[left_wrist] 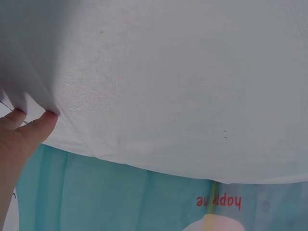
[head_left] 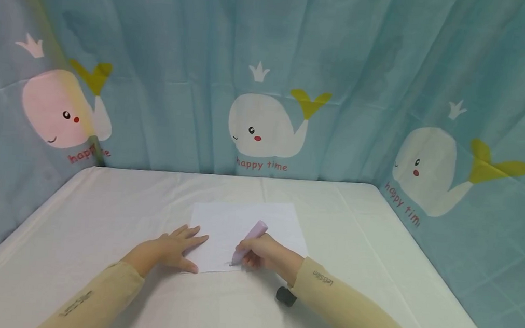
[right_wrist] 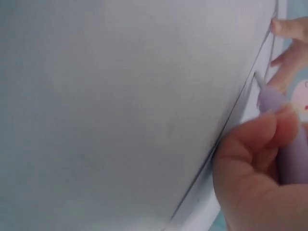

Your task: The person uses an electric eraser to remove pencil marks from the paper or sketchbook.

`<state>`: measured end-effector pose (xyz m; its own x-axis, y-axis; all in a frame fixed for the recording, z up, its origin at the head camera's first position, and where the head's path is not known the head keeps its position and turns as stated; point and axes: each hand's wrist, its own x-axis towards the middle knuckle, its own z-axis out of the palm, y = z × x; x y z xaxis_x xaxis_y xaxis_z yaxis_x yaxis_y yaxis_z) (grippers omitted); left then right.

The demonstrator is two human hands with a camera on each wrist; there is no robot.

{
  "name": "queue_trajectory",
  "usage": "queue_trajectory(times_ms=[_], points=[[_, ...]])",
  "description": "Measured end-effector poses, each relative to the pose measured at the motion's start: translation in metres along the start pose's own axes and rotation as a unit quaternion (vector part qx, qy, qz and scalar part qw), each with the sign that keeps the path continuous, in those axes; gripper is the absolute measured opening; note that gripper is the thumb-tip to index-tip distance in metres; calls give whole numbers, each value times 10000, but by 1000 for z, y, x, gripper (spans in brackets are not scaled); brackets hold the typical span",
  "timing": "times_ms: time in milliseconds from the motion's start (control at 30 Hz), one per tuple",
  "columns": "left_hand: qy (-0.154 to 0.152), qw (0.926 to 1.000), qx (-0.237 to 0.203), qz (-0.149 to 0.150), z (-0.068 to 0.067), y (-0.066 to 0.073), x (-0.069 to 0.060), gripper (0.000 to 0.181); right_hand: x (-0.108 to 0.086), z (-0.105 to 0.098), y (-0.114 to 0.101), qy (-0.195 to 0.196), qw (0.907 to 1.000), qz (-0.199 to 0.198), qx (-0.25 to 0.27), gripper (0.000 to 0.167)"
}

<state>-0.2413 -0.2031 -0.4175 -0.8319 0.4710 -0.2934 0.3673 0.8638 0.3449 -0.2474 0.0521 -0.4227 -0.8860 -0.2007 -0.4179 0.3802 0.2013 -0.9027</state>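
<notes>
A white sheet of paper (head_left: 267, 214) lies on the white-covered table. My right hand (head_left: 261, 252) grips a thick lilac pen (head_left: 255, 229), its narrow tip at the paper's near edge beside a small dark mark (head_left: 231, 264). In the right wrist view, the thumb and fingers pinch the pen (right_wrist: 272, 98) near its grey tip. My left hand (head_left: 177, 249) rests with spread fingers on the paper's left edge, the thumb at the near left corner. In the left wrist view only part of the left hand (left_wrist: 29, 132) shows.
A small black cylindrical object (head_left: 286, 296) lies on the table near the right sleeve (head_left: 339, 301), partly hidden by it. The white tablecloth (head_left: 114, 203) reaches back to a blue curtain (head_left: 168, 114) with whale prints, which encloses the table at the back and sides.
</notes>
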Motion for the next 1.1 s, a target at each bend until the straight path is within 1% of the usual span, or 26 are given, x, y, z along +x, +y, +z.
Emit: queue_trajectory(times_ms=[67,167,300,367,500,633,800,967,1100], points=[[10,10000,-15,-2,1,0,0,88,-1,-1,1,-80,10000,5,32,23],[7,10000,-92,-18,2,-1,1,89,-1,0,2,14,9998,-28,178,26],[10,10000,-68,4,3,-2,2,89,-1,1,1,-80,9999,13,76,22],[26,10000,-43,-18,3,-2,2,88,-1,2,1,-93,9999,5,111,21],[40,10000,-39,-19,3,-3,1,88,0,4,2,98,9996,-37,246,21],[50,10000,-20,-8,3,-2,1,87,0,4,1,100,9999,3,114,21],[46,10000,-7,-30,1,-1,3,88,0,2,0,92,9998,-7,150,23],[81,10000,-14,42,0,-3,2,89,2,2,0,33,10000,-5,65,20],[37,9999,-54,76,2,-4,1,89,3,1,1,-38,9999,-32,127,18]])
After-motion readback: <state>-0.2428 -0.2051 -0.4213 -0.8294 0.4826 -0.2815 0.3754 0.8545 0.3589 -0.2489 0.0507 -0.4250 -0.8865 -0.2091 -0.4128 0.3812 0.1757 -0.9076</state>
